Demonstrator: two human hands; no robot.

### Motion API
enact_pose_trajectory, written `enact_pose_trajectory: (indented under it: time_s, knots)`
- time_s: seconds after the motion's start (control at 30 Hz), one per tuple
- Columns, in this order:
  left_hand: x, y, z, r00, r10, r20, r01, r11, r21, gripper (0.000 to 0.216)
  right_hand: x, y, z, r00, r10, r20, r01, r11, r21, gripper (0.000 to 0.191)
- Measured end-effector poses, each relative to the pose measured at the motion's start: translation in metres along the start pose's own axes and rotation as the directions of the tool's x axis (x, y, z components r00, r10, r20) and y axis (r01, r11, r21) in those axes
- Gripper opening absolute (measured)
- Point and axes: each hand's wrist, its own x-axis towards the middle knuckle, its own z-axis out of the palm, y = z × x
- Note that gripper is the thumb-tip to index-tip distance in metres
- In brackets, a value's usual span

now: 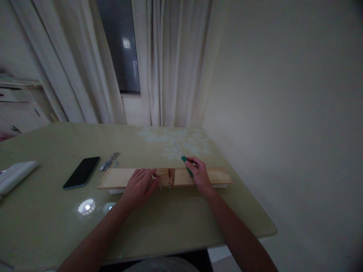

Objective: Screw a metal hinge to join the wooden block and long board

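A long wooden board (119, 178) lies crosswise on the table, with a darker brown patch (171, 176) near its middle. My left hand (140, 185) rests on the board left of this patch, fingers bent forward and thumb slightly apart; I see nothing held in it. Two small metal screws (169, 186) stick out at the near edge, just right of my left thumb. My right hand (197, 173) is closed round the green handle of a screwdriver (183, 158) above the board's right half. Its thin shaft points away and to the left, clear of the board.
White supports (116, 191) show under the board. Metal hinges (109, 162) and a small screw (116, 164) lie behind its left end. A dark phone (82, 173) and a white object (18, 173) are farther left. The wall borders the table's right side.
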Motion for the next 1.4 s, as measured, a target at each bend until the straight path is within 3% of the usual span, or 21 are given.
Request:
enact_pose_trajectory:
  time_s: [1.4]
  knots:
    - [0.0012, 0.0015, -0.0016, 1.0, -0.011, 0.009, 0.011, 0.999, -0.048, 0.015, -0.0001, 0.0006, -0.0005, 1.0, -0.008, -0.003, 0.008, 1.0, -0.027, 0.046]
